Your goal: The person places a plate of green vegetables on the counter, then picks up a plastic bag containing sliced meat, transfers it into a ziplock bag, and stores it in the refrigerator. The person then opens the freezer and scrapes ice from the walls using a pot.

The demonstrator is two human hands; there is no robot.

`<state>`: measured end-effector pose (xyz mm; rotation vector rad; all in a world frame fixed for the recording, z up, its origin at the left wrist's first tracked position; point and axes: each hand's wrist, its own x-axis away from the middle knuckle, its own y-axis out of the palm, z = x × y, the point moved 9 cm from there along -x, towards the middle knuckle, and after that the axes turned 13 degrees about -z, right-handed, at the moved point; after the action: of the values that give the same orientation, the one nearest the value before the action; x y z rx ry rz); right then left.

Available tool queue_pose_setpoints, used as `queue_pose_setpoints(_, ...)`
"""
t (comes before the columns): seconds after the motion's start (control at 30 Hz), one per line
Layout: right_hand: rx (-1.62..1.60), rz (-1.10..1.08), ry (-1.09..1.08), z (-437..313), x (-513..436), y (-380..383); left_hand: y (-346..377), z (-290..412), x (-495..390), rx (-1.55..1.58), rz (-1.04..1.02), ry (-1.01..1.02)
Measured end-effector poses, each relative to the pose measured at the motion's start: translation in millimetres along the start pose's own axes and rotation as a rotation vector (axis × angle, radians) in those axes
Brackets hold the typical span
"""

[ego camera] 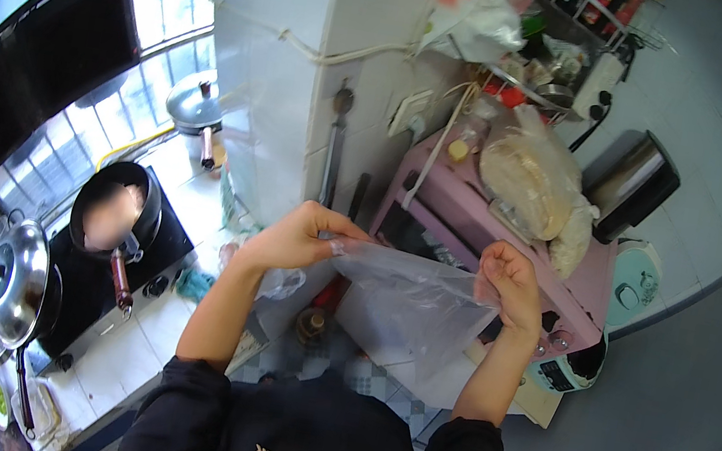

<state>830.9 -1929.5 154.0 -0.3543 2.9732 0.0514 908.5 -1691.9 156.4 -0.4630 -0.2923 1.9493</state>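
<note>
A clear plastic bag (415, 306) hangs stretched between my two hands in front of my chest. My left hand (298, 236) pinches one corner of its upper edge between thumb and fingers. The opposite corner is gripped by my right hand (510, 286), its fingers curled in. The bag's top edge is pulled nearly straight, and its lower part drapes down loosely. Beyond my hands stands a pink oven (463, 192) with a dark door, partly covered by the bag and my right hand.
Filled plastic bags (527, 171) lie on the oven. A rice cooker (566, 371) sits to its right. At left, a wok (117, 206) and a lidded pan (18, 283) rest on the black gas stove (75, 307). A gas cylinder (313, 325) stands low between counter and oven.
</note>
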Motion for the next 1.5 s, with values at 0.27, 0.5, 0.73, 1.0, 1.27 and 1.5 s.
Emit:
queue_pose_setpoints(0.27, 0.253, -0.081, 0.327, 72, -2, 49, 12, -86, 82, 0.374, 0.106, -0.249)
queue_pose_setpoints(0.5, 1.014, 0.082, -0.276, 37, -16, 181, 44, -141, 142, 0.642, 0.451, -0.301)
queue_pose_setpoints(0.73, 0.69, -0.354, 0.002, 175, -36, 278, 95, -185, 208, 0.948, 0.613, -0.399)
queue_pose_setpoints(1.0, -0.057, 0.251, 0.185, 233, -32, 184, 87, -202, 258, 1.373, 0.54, -0.284)
queue_pose_setpoints(1.27, 0.537, -0.176, -0.167, 167, -39, 265, 75, -207, 258, 1.063, 0.626, -0.529)
queue_pose_setpoints(1.5, 0.594, -0.601, 0.163, 216, -47, 308, 53, -225, 285, 0.967, 0.808, -0.593)
